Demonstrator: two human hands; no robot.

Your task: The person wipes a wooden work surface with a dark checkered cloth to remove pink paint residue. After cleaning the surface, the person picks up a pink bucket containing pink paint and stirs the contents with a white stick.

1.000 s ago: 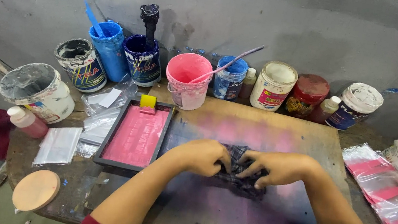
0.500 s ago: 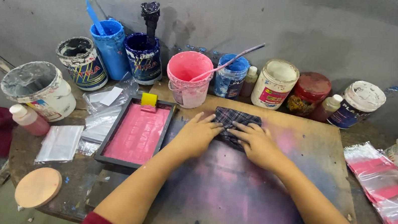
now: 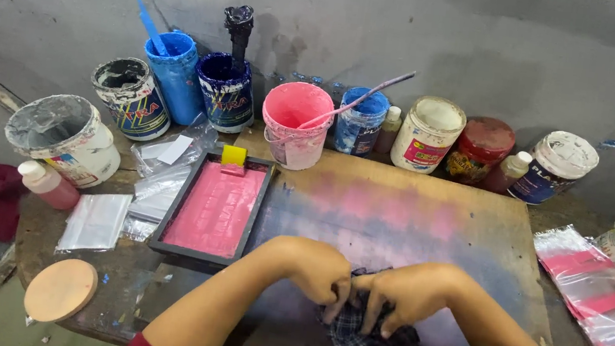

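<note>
Along the grey wall (image 3: 495, 47) stands a row of paint containers: a white bucket (image 3: 65, 137), 2 blue tubs (image 3: 175, 74), a pink bucket (image 3: 296, 125) with a stick in it, and a red jar (image 3: 479, 149). A black tray (image 3: 215, 207) holds pink ink. A round wooden lid (image 3: 61, 290) lies at the left, and clear plastic bags (image 3: 603, 311) lie at the right.

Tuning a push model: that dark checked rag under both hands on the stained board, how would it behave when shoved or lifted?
The checked rag is bunched under the left hand and right hand, so probably floppy and would crumple rather than slide whole. It looks thin, likely light. On the stained board it may drag a little.
</note>
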